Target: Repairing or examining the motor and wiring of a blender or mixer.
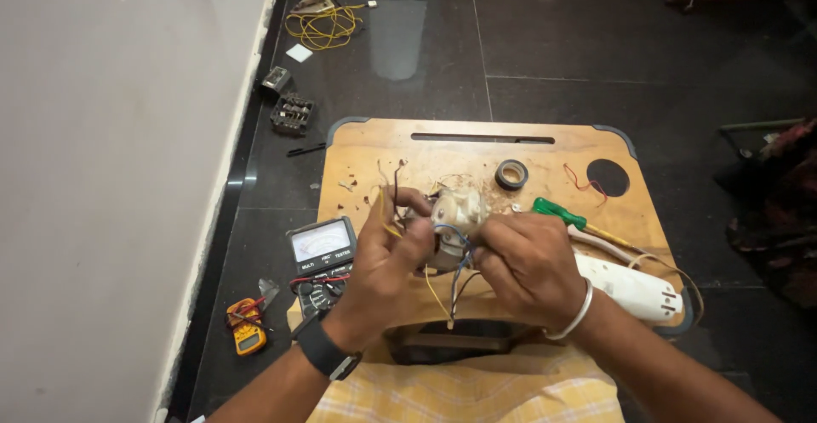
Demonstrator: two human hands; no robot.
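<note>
While dark floor tiles (545, 40) and a pale wall (111, 176) fill most of the view, a low wooden lap table (477, 146) sits centre frame w/ a slot handle along its far edge and a round hole at its right corner. A yellow checked cloth (477, 393) lies at the near edge, under the forearms. On the table's right side rests a long white plastic casing (634, 291), w/ a green-handled screwdriver (557, 213) just beyond it.

Above the table's middle, both hands meet round a small cream-coloured motor assembly (455, 214) trailing blue, yellow and dark wires (455, 274). The left hand (383, 270), a black watch on its wrist, is curled narrow, fingers pinching wire ends beside the part. The right hand (528, 265), wearing a silver bangle, is closed on the assembly from the right.

Left of the table, on the floor, stands an analogue multimeter (323, 244); a smaller yellow meter (245, 328) lies nearer the wall. A roll of black tape (511, 174) sits on the table past the hands. Far back, a coil of yellow wire (323, 25).
</note>
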